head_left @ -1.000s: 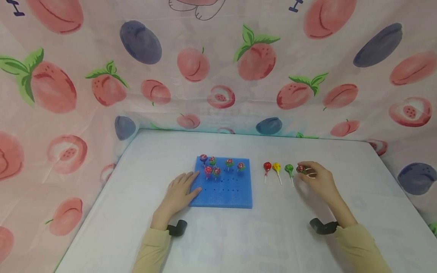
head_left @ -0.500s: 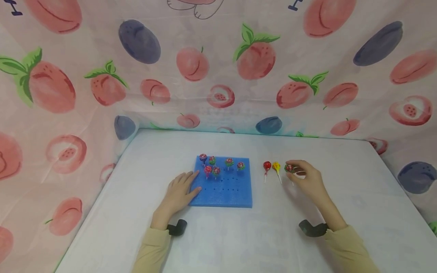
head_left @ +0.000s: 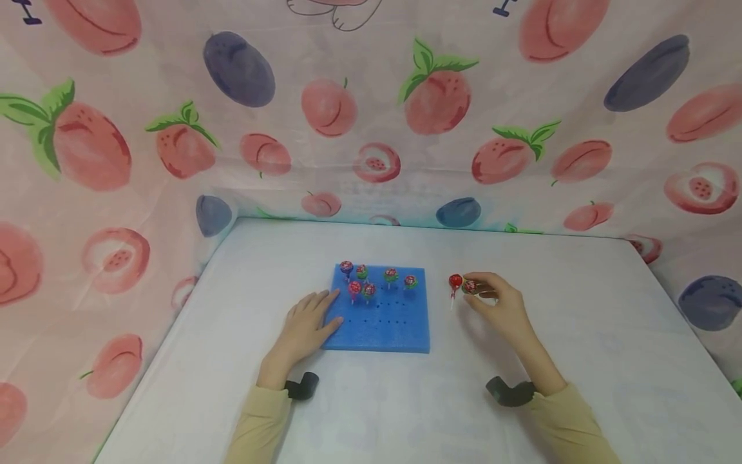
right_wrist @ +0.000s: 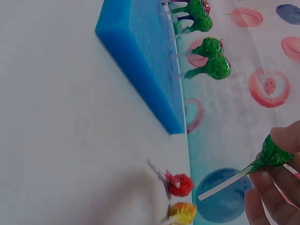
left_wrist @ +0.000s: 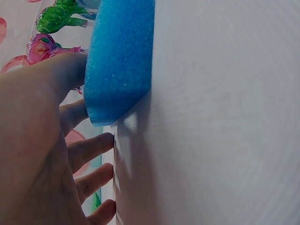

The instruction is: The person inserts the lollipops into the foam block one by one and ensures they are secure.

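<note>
My left hand (head_left: 304, 325) rests on the left side of a blue foam block (head_left: 400, 338), thumb and fingers spread along its edge. Several wrapped lollipops stand upright in the block's far part, among them a pink one (head_left: 355, 289) and a purple one (head_left: 346, 267). Right of the block, my right hand (head_left: 501, 306) pinches a lollipop (right_wrist: 274, 154) by its green-wrapped head; its white stick points free in the right wrist view. Close by the fingertips lies a red lollipop (head_left: 455, 281). A yellow lollipop (right_wrist: 183, 213) shows beside it in the right wrist view, hidden in the head view.
Small holes (head_left: 388, 321) in rows mark the block's top. The white table (head_left: 371, 412) ends at the back against a fruit-print cloth (head_left: 324, 154). Each wrist wears a black camera mount (head_left: 510, 392).
The right hand has moved left with the lollipop, passing over the green and yellow lollipops on the table and covering them in the head view. The left hand stays on the block.
</note>
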Available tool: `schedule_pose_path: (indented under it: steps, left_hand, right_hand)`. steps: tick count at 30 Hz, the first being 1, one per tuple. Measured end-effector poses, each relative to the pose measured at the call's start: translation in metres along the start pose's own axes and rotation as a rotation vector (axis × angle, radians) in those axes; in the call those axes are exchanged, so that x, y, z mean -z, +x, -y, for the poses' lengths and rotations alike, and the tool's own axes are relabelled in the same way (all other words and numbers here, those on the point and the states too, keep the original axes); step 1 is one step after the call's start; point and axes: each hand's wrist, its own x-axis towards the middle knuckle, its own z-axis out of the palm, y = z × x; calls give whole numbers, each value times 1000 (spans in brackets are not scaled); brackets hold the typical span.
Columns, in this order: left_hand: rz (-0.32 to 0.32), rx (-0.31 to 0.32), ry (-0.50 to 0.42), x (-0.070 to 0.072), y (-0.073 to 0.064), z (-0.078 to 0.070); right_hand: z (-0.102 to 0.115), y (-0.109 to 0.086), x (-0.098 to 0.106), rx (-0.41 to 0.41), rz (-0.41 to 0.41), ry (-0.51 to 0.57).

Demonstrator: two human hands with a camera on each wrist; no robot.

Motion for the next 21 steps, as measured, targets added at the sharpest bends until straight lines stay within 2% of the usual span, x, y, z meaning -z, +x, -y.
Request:
schedule_pose_path:
  steps: [12,21]
  left_hand:
    - [10,7,8,-1,0,0]
    - [10,4,8,-1,0,0]
  right_hand:
    - [22,4,-21,19,31,118]
    - [35,5,-40,-5,58,189]
